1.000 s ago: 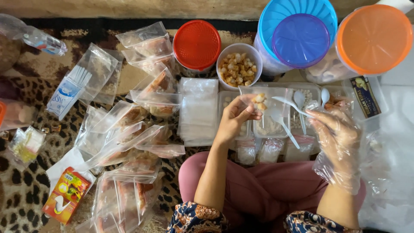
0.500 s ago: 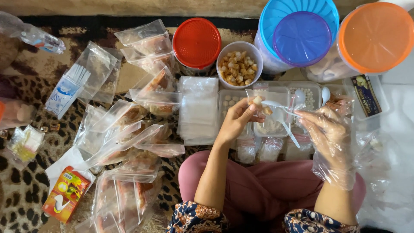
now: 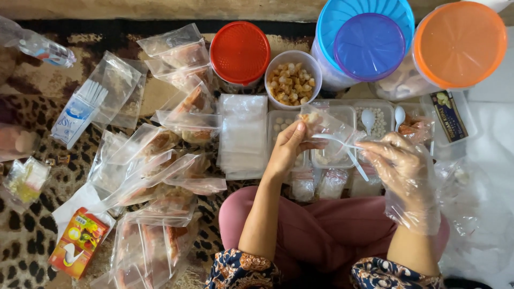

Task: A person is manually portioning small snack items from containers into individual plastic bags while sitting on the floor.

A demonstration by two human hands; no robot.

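A bare left hand (image 3: 289,152) pinches a small clear bag (image 3: 326,124) open above the trays (image 3: 342,112) while the gloved right hand (image 3: 401,166) grips a white spoon (image 3: 342,147), best tipped slowly inside the bag's mouth.

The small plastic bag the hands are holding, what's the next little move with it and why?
Probably tip the white spoon into the small plastic bag. The left hand holds the bag up with a few pieces inside, and the gloved right hand has the spoon at its opening.
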